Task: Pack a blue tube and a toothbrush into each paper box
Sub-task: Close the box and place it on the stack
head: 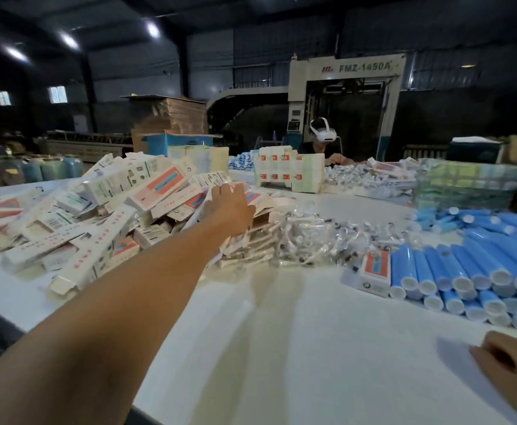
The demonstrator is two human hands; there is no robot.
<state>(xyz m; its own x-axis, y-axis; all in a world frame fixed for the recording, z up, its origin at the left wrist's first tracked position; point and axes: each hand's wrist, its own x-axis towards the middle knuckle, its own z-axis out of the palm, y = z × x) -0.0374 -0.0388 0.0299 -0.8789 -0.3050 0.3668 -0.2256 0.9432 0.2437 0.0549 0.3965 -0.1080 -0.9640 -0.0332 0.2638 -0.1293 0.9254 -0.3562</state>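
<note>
— What's on the desk (pixel 297 348), from the near edge out?
— Near right, the right hand (pixel 514 369) rests on the bare top, fingers loosely curled, grip on nothing. Past it, right, blue tubes (pixel 465 265) lie in rows, one packed box (pixel 375 271) beside them.
— And the middle?
— Bagged toothbrushes (pixel 312 240) heaped between tubes and boxes.
— The left hand (pixel 231 210)?
— Stretched far left onto the heap of paper boxes (pixel 97 210), fingers extended over one; grip released or closing, I cannot tell.
— Farther?
— Stacked cartons (pixel 291 173), then a person (pixel 324 142) in a headset.
</note>
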